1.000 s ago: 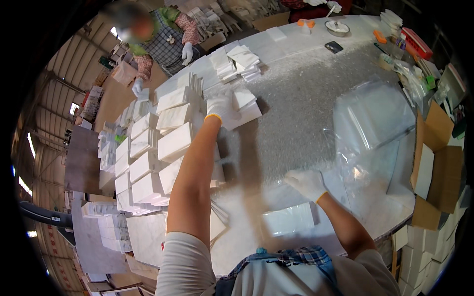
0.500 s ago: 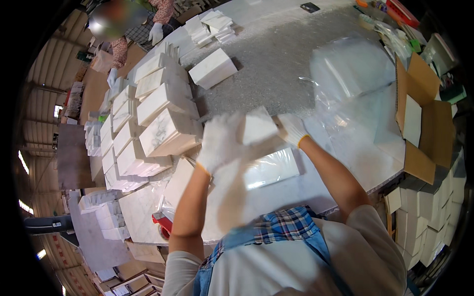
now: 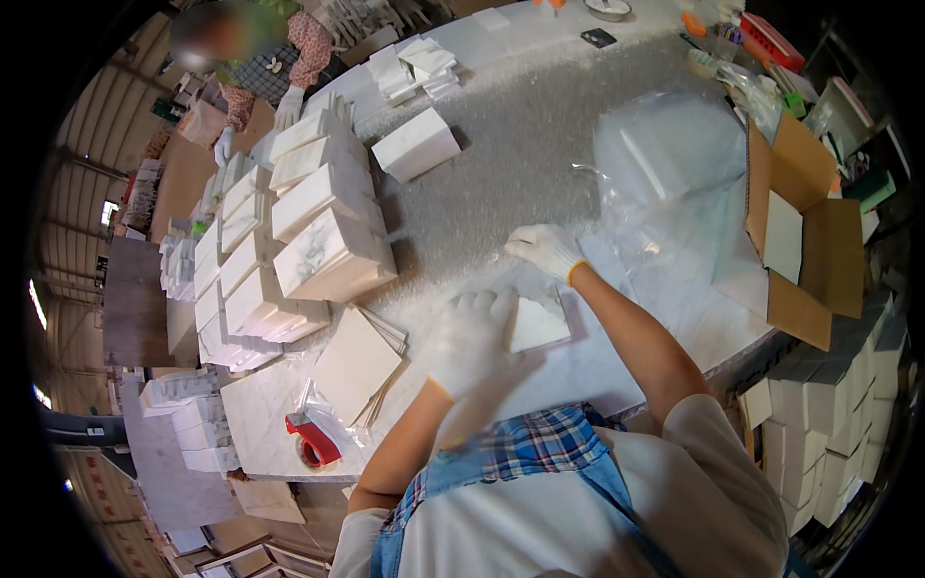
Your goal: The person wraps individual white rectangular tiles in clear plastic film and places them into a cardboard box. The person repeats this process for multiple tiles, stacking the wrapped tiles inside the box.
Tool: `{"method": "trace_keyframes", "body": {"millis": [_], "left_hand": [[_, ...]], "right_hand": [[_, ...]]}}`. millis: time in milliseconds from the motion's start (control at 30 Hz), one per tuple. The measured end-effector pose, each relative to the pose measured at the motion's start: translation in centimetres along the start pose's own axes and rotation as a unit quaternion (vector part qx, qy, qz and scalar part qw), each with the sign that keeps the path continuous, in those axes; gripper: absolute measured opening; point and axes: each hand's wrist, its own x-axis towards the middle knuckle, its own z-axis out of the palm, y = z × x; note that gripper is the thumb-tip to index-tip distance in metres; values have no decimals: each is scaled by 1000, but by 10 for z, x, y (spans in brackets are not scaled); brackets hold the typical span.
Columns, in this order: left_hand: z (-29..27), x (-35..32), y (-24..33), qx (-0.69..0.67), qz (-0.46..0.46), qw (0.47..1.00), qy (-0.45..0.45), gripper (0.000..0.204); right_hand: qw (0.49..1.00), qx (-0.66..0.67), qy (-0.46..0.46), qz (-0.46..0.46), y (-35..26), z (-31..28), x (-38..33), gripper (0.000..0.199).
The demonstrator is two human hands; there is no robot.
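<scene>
My left hand [image 3: 472, 337], in a white glove and slightly blurred, grips the left side of a white marble tile [image 3: 540, 323] on the table before me. Part of the tile is hidden under that hand. My right hand [image 3: 547, 252], gloved too, is above the tile's far edge. Its fingers are pinched together, and whatever is between them is too small to make out. Left of my left hand lies a fanned stack of thin white sheets [image 3: 358, 366]. A red tape dispenser [image 3: 313, 443] rests beside them on crumpled clear plastic.
Tall stacks of marble tiles [image 3: 332, 241] stand at the left, with a single block of tiles [image 3: 416, 144] beyond. Clear plastic sheets [image 3: 665, 144] lie to the right, beside an open cardboard box [image 3: 833, 250]. A co-worker's gloved hand [image 3: 289, 106] is at the far left.
The tile has come down toward me onto the table. My left hand moved right and nearer with it. My right hand let go of it and is now pinched beyond it.
</scene>
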Motion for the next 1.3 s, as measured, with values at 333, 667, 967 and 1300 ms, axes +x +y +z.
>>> {"method": "trace_keyframes", "body": {"millis": [333, 667, 967, 1300], "left_hand": [[31, -13, -42, -124, -174, 931, 295, 125], [25, -22, -67, -560, -116, 816, 88, 24], [9, -74, -57, -259, 121, 945, 157, 14], [11, -35, -33, 18, 60, 991, 122, 69]], "right_hand": [[978, 194, 17, -73, -78, -56, -58, 26], [981, 95, -31, -166, -87, -65, -118, 15], [950, -98, -33, -295, -79, -51, -160, 12], [901, -203, 31, -382, -68, -32, -167, 12]]}}
